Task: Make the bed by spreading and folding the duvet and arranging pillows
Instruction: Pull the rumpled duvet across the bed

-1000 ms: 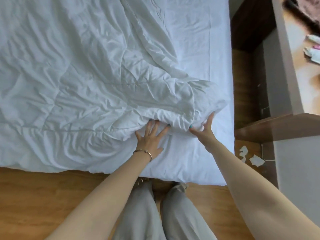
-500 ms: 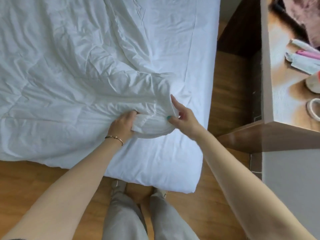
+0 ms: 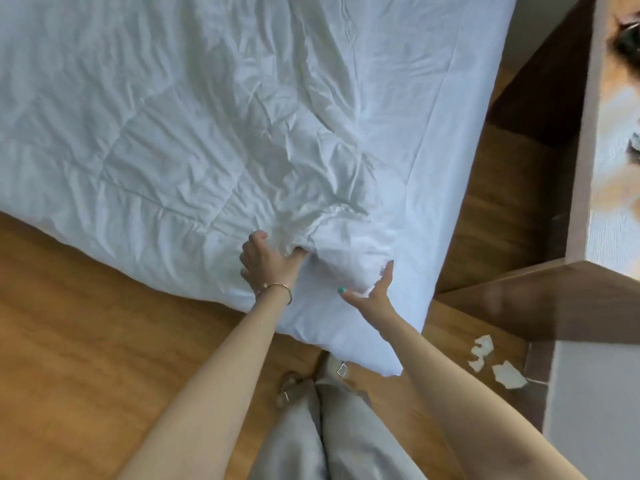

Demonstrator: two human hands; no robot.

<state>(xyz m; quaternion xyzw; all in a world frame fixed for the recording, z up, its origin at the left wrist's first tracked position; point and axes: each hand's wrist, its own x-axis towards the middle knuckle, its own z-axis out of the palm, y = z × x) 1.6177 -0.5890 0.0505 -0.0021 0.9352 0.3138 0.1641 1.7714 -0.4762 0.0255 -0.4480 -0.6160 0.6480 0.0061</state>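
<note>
left hand (image 3: 266, 263): I read it as clenched on the duvet (image 3: 166, 140), fingers buried in a fold at its near corner.
right hand (image 3: 372, 294): thumb and fingers spread around the bunched corner wad, cupping it from below; I can't tell if it truly pinches the cloth or only props it.
duvet position: lies wrinkled over most of the bed (image 3: 460, 140), its corner gathered at the bed's near corner. A strip of bare sheet shows along the bed's right edge.
risk 1: corner is bunched, not flat. If I pull from here, I expect the wad to stay lumpy and the edge to land crooked.
risk 2: right hand looks loose, so the corner could slip out mid-tug and drop toward the floor (image 3: 86, 341).
risk 3: a pull from one corner only would likely drag the far side off square.
risk 4: paper scraps (image 3: 498, 362) on the floor near the feet; a dropped corner could land on them.
hidden: left fingertips inside the fold; far and left duvet edges cut off by the frame.
pillows: none in view.
desk (image 3: 595, 188): blurred at the frame edge, items on it unreadable.
</note>
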